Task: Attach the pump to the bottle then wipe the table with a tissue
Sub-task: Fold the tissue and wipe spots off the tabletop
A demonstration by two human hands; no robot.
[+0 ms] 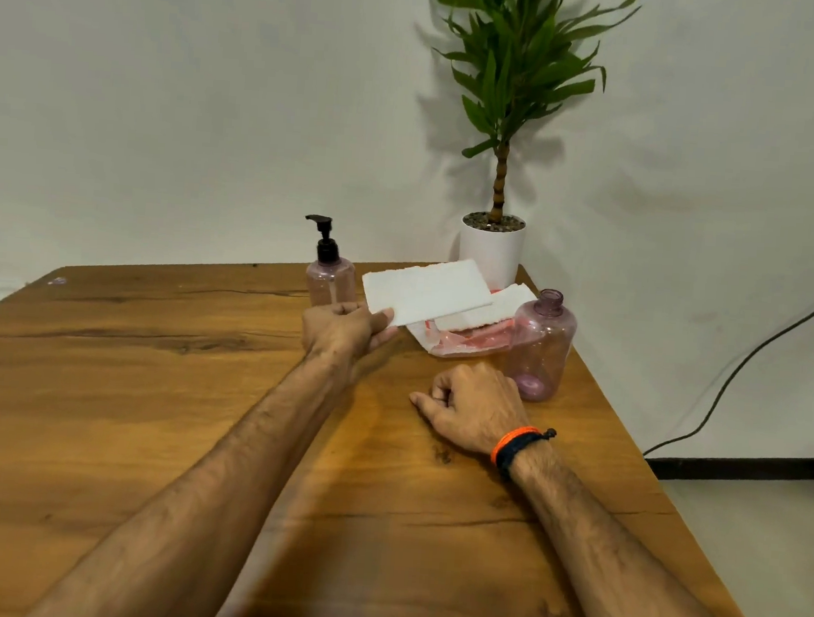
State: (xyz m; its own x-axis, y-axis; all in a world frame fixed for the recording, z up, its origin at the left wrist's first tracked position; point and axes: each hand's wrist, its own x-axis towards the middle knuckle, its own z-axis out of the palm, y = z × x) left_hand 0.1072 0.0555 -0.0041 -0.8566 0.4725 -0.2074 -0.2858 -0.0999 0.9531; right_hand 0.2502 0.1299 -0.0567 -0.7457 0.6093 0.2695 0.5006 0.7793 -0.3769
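A: In the head view, what is the left hand doing?

B: It pinches one corner of a white tissue between thumb and fingers, lifted off the table. Judging by the pose, it holds only the corner so the sheet comes free of the pink-and-white pack just beyond the hand, ready for wiping.

A: And the right hand?

B: It rests on the wood in a loose fist, holding nothing, probably just bracing.

A: Where is the bottle?

B: The bottle with the pump stands upright just past the left hand's knuckles. Its black pump sits straight on the neck and looks seated; how tight cannot be told. The body is clear pinkish plastic and seems empty.

A: Anything else close by?

B: A second, open bottle stands just beyond the right hand, without a pump. A potted plant sits farther back.
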